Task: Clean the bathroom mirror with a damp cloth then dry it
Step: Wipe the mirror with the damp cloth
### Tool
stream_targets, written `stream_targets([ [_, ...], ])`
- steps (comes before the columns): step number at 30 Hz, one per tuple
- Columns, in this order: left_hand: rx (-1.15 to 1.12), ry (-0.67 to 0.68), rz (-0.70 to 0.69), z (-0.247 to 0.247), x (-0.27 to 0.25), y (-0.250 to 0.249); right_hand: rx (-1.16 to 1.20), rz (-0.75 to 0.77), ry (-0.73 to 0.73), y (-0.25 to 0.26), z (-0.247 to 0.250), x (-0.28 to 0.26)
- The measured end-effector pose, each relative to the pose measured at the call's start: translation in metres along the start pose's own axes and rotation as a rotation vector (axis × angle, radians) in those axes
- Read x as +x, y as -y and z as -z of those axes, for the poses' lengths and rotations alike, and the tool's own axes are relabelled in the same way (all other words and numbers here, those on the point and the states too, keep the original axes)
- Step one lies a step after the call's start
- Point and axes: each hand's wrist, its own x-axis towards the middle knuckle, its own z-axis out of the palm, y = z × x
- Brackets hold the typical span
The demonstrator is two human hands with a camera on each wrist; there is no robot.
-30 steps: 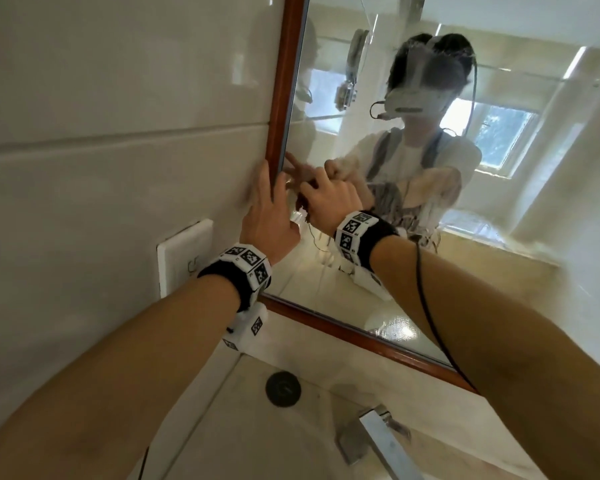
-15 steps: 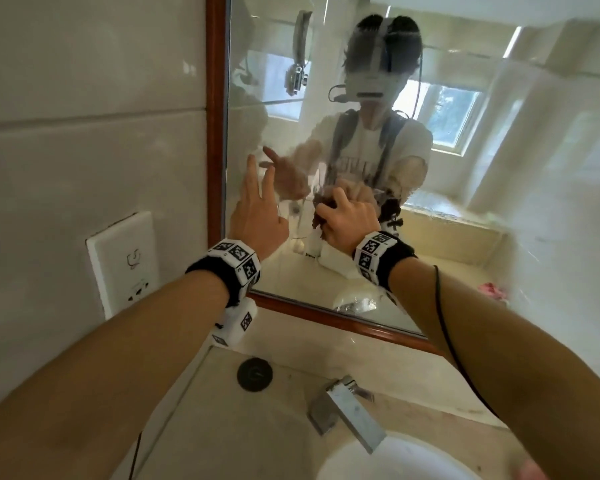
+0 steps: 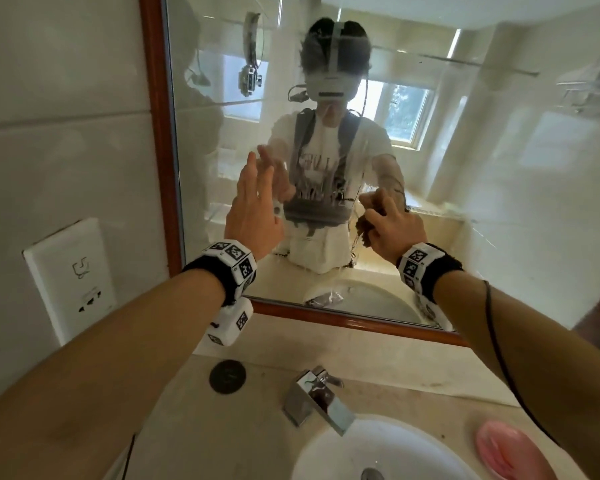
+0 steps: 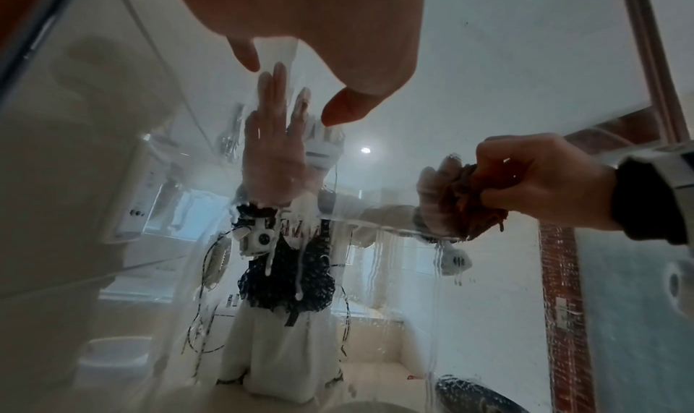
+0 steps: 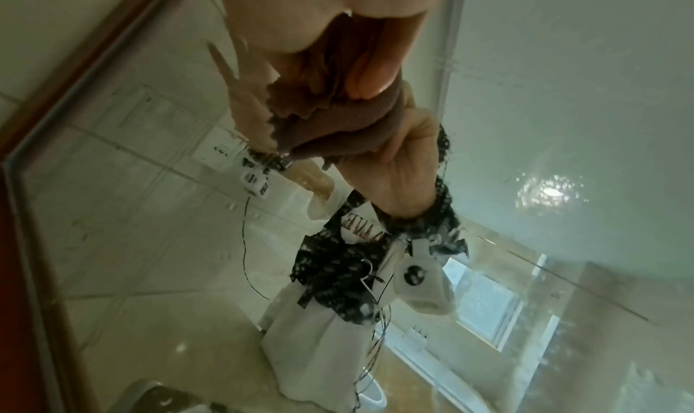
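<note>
Head view looks down at the mirror (image 3: 465,168); both wrist views face it closely.

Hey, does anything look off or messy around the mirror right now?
Only water: streaks and drips run down the mirror below the brown cloth bunched in the right hand. That suits damp wiping. Nothing looks broken or askew.

Landmark: wood-framed wall mirror (image 3: 160,140)
Below: chrome tap (image 3: 317,398), white basin (image 3: 326,452)
Left: white wall socket (image 3: 71,278)
Basin's right: pink soap dish (image 3: 510,452)
</note>
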Motion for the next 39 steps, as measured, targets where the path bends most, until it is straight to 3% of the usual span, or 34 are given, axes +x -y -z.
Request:
stream_targets([
  [4,0.017,0.008,0.013,0.006,0.003,0.005,0.027,-0.068,0.01,0.012,0.001,0.002],
  [12,0.006,0.034,-0.017,0.002,0.0,0.018,0.062,0.059,0.039,0.1,-0.005,0.043],
  [16,0.004,0.042,-0.015,-0.003,0.002,0.025,0.058,0.066,0.09,0.103,-0.002,0.045],
  [27,0.004,0.04,-0.089,-0.045,-0.008,-0.045,0.009,-0.075,0.11,-0.005,0.004,-0.001],
  [39,0.271,0.035,-0.059,-0.098,-0.015,-0.151,0.048,-0.013,0.014,-0.127,0.009,-0.061],
])
